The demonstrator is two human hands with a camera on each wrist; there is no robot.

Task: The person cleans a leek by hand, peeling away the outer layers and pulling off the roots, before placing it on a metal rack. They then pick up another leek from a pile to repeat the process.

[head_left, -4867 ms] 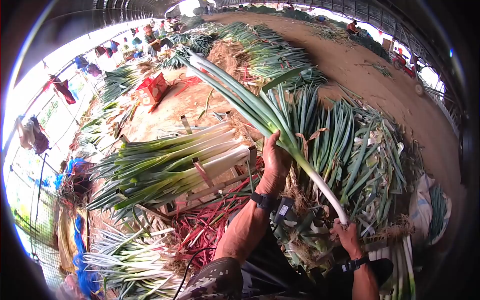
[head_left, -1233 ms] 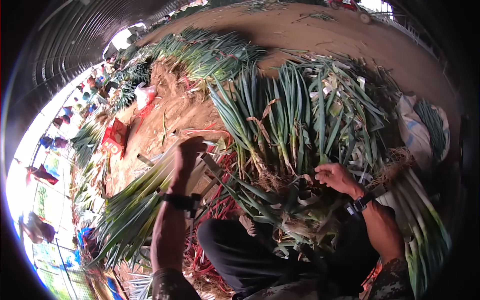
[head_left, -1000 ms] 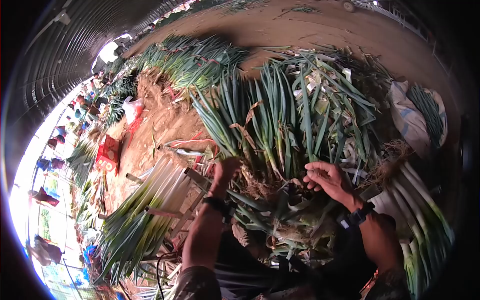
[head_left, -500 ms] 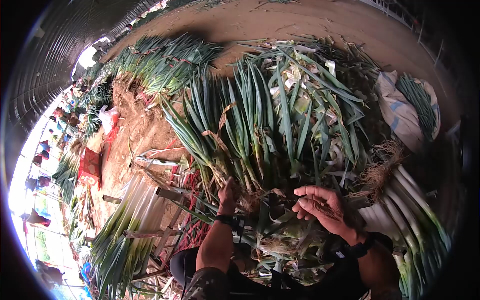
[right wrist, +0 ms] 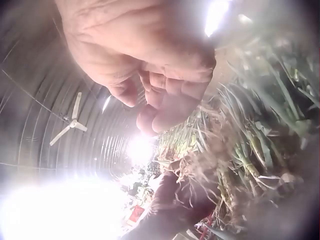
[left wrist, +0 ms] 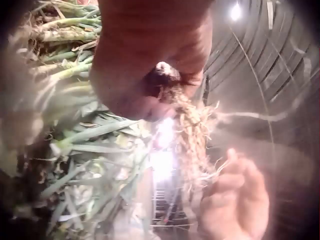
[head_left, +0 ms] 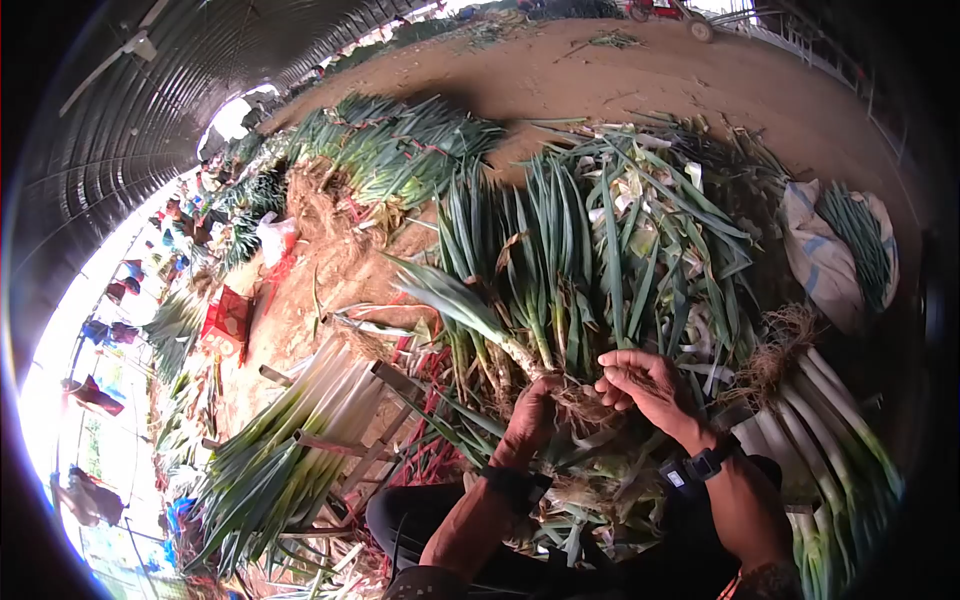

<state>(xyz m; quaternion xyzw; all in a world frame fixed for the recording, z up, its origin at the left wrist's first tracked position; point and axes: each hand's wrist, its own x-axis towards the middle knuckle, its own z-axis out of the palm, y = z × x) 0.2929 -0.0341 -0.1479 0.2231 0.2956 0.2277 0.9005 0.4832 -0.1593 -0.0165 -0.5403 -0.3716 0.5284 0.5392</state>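
My left hand [head_left: 530, 415] grips a large green onion [head_left: 482, 318] low on its stem, just above the root end. Its leaves point up and to the left, over the standing row of unpeeled green onions [head_left: 560, 230]. Shaggy, soil-coloured roots [left wrist: 192, 132] stick out past the left fingers in the left wrist view. Close to these roots is my right hand [head_left: 655, 395], its fingers loosely bent. In the right wrist view the right palm [right wrist: 145, 55] shows nothing in it, and the roots [right wrist: 195, 175] hang beyond the fingertips.
White-stemmed green onions [head_left: 310, 400] lie on a metal rack [head_left: 345, 445] at the left. Another cleaned bunch [head_left: 825, 410] lies at the right, near a white sack [head_left: 820, 250]. Loose leaves [head_left: 670, 230] are heaped ahead. A red box [head_left: 227, 318] stands farther left.
From over the rack, my left hand has come across to the row and drawn one green onion toward the right hand. Earlier, both hands held a long green onion with a white stem.
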